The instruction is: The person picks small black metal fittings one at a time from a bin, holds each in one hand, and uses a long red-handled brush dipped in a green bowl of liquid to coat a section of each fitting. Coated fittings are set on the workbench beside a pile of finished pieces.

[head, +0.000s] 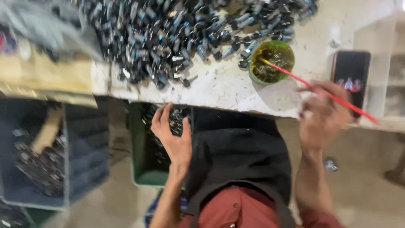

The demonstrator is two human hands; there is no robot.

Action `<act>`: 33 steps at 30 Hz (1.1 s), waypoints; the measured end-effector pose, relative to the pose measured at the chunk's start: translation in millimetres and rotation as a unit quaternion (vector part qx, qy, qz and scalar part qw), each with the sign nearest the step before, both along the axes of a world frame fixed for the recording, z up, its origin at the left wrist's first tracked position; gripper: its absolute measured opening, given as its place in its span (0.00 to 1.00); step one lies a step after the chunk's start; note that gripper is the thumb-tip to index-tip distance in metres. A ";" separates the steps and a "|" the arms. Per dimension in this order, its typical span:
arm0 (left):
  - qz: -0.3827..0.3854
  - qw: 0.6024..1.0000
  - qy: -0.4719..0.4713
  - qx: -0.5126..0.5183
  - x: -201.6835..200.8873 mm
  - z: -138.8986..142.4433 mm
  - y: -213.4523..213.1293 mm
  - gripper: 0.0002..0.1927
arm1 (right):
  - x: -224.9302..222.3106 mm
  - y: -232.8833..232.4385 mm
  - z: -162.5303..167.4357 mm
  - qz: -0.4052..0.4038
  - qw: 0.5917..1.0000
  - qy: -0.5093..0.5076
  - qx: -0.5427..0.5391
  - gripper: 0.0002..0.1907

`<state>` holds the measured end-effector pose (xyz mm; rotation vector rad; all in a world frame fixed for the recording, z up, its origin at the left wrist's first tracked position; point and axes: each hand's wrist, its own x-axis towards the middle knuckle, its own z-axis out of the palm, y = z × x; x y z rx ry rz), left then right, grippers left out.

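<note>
Head view, only one camera, motion blur throughout.

Packages/labels: none readable. Clear plastic bag [38,25] at top left, crumpled, greyish, contents too blurred to tell. Dark phone [351,78] lies flat on the right of the workbench [219,90], rectangular, reddish rim, small bright spots on its screen.

Counts: one green bowl [271,61], one red stick [320,90], one phone, one green crate [145,147], one blue crate [84,160]. The pile of small black-and-blue metal parts [185,33] across the top of the bench is too many to count. One stray part [330,164] lies on the floor near the right forearm.

Containers: the green bowl sits on the bench just right of the pile, touching a few parts at its rim, and holds brownish-yellow liquid or paste. The green crate is under the bench edge, with dark metal parts in it. The blue crate to its left holds more dark parts plus a tan, wood-coloured piece.

Hands: the left hand [173,133] is spread, fingers apart, over the green crate, fingertips at the parts inside; whether it grips one I can't tell. The right hand [322,114] is pinched on the red stick, mid-shaft; the stick's far tip rests in the bowl, and its near end pokes out past the hand toward the phone. Hands are well apart, with the dark apron [238,160] between them, over a red garment [236,209].
</note>
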<state>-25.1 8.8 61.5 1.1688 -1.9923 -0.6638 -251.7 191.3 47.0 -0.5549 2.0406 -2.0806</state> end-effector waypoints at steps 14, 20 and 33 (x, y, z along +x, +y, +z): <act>-0.207 0.907 -0.261 -0.257 -74.8 1.6 -77.9 0.12 | 36.4 -37.7 18.1 0.182 0.818 0.369 0.402 0.31; -0.084 0.900 0.299 0.307 -56.5 10.1 -27.5 0.08 | 40.0 -8.3 3.9 0.137 0.883 0.370 0.254 0.15; -0.259 0.929 0.158 0.212 -37.1 -2.3 53.1 0.23 | 87.6 -14.1 -12.5 0.134 0.990 0.004 0.034 0.09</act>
